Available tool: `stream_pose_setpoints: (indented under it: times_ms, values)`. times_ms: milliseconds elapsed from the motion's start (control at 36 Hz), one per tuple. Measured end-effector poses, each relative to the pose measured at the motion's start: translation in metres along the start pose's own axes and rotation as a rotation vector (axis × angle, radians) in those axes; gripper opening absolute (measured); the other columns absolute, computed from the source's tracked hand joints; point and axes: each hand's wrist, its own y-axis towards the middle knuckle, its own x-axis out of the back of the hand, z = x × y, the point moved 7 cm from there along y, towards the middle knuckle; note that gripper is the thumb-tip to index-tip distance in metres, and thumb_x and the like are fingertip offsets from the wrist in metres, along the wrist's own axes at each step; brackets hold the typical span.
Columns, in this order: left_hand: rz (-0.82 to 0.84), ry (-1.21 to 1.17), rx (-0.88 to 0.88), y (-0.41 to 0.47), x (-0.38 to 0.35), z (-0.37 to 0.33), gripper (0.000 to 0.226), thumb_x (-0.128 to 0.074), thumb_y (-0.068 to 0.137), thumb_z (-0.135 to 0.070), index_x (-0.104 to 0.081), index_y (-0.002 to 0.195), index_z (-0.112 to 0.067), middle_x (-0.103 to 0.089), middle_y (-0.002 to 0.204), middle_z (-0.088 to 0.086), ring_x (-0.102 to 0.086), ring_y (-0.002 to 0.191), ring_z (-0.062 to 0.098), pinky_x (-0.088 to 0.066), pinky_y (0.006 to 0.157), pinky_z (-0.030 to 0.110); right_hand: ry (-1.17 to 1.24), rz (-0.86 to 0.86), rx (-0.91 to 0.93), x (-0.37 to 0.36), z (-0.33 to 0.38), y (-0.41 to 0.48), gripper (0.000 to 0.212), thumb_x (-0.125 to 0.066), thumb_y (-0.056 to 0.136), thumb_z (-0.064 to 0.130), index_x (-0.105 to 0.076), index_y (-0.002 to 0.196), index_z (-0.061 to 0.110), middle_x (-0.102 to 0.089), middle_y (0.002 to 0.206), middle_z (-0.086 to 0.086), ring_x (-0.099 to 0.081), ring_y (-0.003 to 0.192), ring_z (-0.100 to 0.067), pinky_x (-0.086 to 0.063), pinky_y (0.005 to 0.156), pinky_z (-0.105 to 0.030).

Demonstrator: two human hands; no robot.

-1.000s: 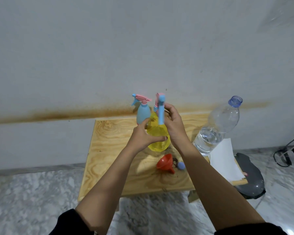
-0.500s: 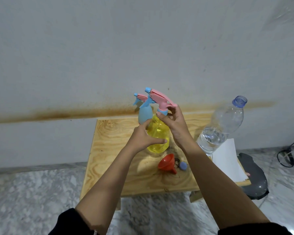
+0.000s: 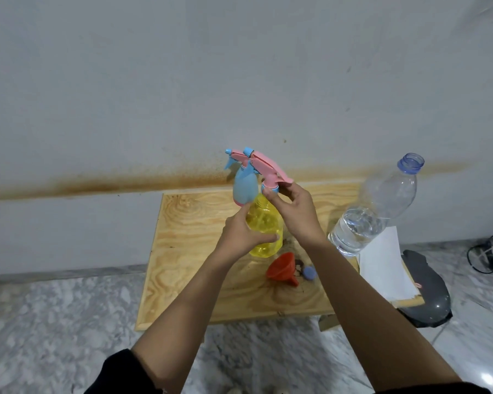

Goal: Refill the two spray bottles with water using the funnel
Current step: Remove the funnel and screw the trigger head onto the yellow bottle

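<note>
On the table [image 3: 182, 274], one spray bottle [image 3: 244, 186] stands behind the held one [image 3: 264, 231]. The funnel [image 3: 282, 268] lies before them, the water bottle [image 3: 373, 211] to their right.

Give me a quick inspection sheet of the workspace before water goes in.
Surface: wooden board on marble floor, bare at left.
Job's things: yellow spray bottle held upright; pink trigger head at its neck; blue spray bottle behind, head on; orange funnel lying on its side; water bottle uncapped, partly full.
Clutter: blue cap beside funnel; white paper.
Grippers: left hand wraps the yellow bottle; right hand pinches the trigger head's collar.
Cables: black cable at right.
Surroundings: stained wall; dark object on floor.
</note>
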Motion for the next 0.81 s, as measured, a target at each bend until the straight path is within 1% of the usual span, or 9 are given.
stream_pose_setpoints:
  times_ms: [83, 139, 278, 389, 472, 556, 694, 750, 806]
  values:
    - [0.133, 0.003, 0.020, -0.001, -0.001, 0.002, 0.085, -0.089, 0.051, -0.040, -0.053, 0.127, -0.033, -0.063, 0.106, -0.012, -0.059, 0.102, 0.011, -0.047, 0.064, 0.022, 0.025, 0.186, -0.037, -0.002, 0.002, 0.003, 0.032, -0.063, 0.087, 0.011, -0.060, 0.119, 0.007, -0.066, 0.115, -0.006, -0.062, 0.106, -0.012, -0.049, 0.091, -0.020]
    - [0.146, 0.004, 0.033, -0.003, -0.001, 0.003, 0.077, -0.089, 0.051, -0.039, -0.056, 0.121, -0.034, -0.063, 0.101, -0.017, -0.060, 0.099, 0.010, -0.048, 0.062, 0.024, 0.007, 0.210, -0.046, -0.002, 0.002, 0.005, 0.031, -0.062, 0.087, 0.010, -0.060, 0.118, 0.005, -0.067, 0.115, -0.008, -0.063, 0.105, -0.012, -0.049, 0.092, -0.021]
    - [0.105, -0.027, 0.057, -0.007, -0.007, 0.006, 0.077, -0.089, 0.053, -0.034, -0.055, 0.122, -0.031, -0.061, 0.103, -0.016, -0.058, 0.102, 0.011, -0.052, 0.071, 0.028, -0.126, 0.035, -0.002, 0.000, -0.005, 0.003, 0.028, -0.065, 0.087, 0.017, -0.064, 0.114, 0.008, -0.069, 0.101, -0.002, -0.061, 0.086, 0.003, -0.045, 0.073, -0.006]
    - [0.115, -0.012, 0.071, -0.008, -0.013, 0.010, 0.090, -0.088, 0.053, -0.034, -0.048, 0.133, -0.027, -0.060, 0.121, -0.003, -0.053, 0.113, 0.017, -0.054, 0.079, 0.038, -0.170, -0.071, 0.024, 0.002, -0.012, -0.001, 0.027, -0.067, 0.085, 0.017, -0.066, 0.110, 0.007, -0.065, 0.089, 0.003, -0.056, 0.071, 0.015, -0.040, 0.064, -0.001]
    - [0.121, -0.026, 0.067, -0.010, -0.015, 0.012, 0.090, -0.088, 0.055, -0.033, -0.047, 0.134, -0.029, -0.060, 0.114, -0.006, -0.055, 0.110, 0.017, -0.053, 0.073, 0.034, -0.188, -0.101, 0.015, 0.002, -0.014, -0.003, 0.029, -0.068, 0.084, 0.018, -0.067, 0.110, 0.008, -0.067, 0.092, 0.003, -0.060, 0.080, 0.003, -0.041, 0.064, 0.000]
    - [0.138, -0.034, 0.054, -0.011, -0.019, 0.016, 0.086, -0.089, 0.056, -0.034, -0.047, 0.132, -0.031, -0.060, 0.115, -0.009, -0.054, 0.112, 0.016, -0.051, 0.081, 0.033, -0.183, -0.102, -0.002, 0.002, -0.017, -0.005, 0.030, -0.069, 0.083, 0.019, -0.066, 0.111, 0.008, -0.067, 0.093, 0.002, -0.061, 0.083, -0.002, -0.042, 0.064, 0.001]
    - [0.137, -0.044, 0.033, -0.023, -0.025, 0.019, 0.097, -0.083, 0.061, -0.051, -0.029, 0.141, -0.044, -0.048, 0.120, -0.018, -0.043, 0.112, 0.004, -0.041, 0.079, 0.020, -0.171, -0.172, -0.019, 0.014, -0.019, -0.005, 0.027, -0.071, 0.081, 0.021, -0.069, 0.103, 0.005, -0.065, 0.080, 0.005, -0.056, 0.063, 0.017, -0.038, 0.057, 0.002]
    - [0.131, -0.034, 0.007, -0.028, -0.030, 0.015, 0.101, -0.078, 0.059, -0.064, -0.020, 0.141, -0.052, -0.047, 0.129, -0.021, -0.043, 0.116, 0.003, -0.043, 0.086, 0.023, -0.181, -0.187, -0.013, 0.016, -0.018, -0.005, 0.025, -0.072, 0.080, 0.022, -0.070, 0.099, 0.006, -0.065, 0.075, 0.008, -0.056, 0.061, 0.019, -0.038, 0.057, 0.001]
    - [0.107, -0.007, -0.011, -0.032, -0.033, 0.012, 0.101, -0.073, 0.055, -0.073, -0.014, 0.136, -0.059, -0.045, 0.125, -0.028, -0.043, 0.114, 0.000, -0.043, 0.087, 0.027, -0.200, -0.185, -0.013, 0.015, -0.017, -0.006, 0.025, -0.073, 0.079, 0.023, -0.071, 0.099, 0.008, -0.065, 0.075, 0.010, -0.056, 0.062, 0.017, -0.038, 0.056, 0.001]
